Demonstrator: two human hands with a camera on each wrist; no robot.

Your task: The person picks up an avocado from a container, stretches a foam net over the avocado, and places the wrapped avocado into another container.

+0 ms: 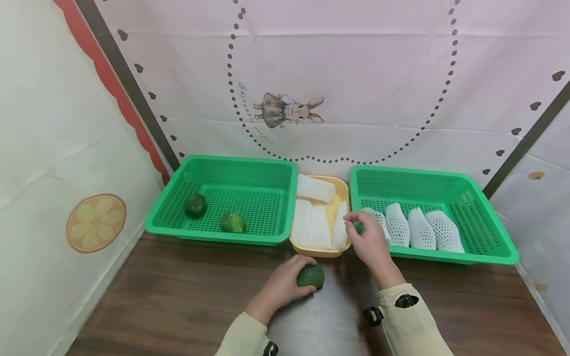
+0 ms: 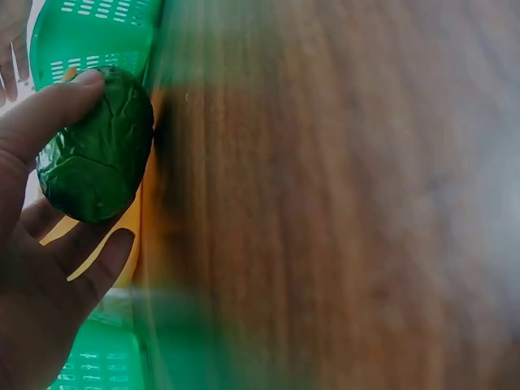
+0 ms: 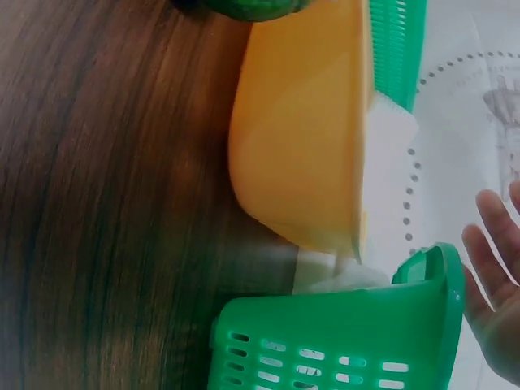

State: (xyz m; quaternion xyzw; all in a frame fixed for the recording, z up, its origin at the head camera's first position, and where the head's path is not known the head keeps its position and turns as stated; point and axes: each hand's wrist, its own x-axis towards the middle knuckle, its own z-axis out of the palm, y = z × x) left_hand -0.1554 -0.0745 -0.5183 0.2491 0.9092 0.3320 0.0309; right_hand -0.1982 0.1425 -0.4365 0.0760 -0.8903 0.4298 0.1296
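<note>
- As I follow along from my remote station, the left hand [image 1: 287, 282] is clamped around a dark green avocado [image 1: 310, 276], just in front of the yellow tray [image 1: 324, 254] at the brown worktop [image 1: 178, 291].
- I cannot tell whether that avocado touches the wood.
- I see the right hand [image 1: 371, 243] by the left end of the right green basket [image 1: 485, 259], fingers apart, thumb and forefinger beside the tray's rightmost white foam net [image 1: 340, 228]; contact is unclear to me.
- Between the two baskets, the tray holds four such nets.
- I count two more avocados [image 1: 196, 205] in the left green basket [image 1: 231, 237] and four net-covered pieces [image 1: 420, 230] in the right one.
</note>
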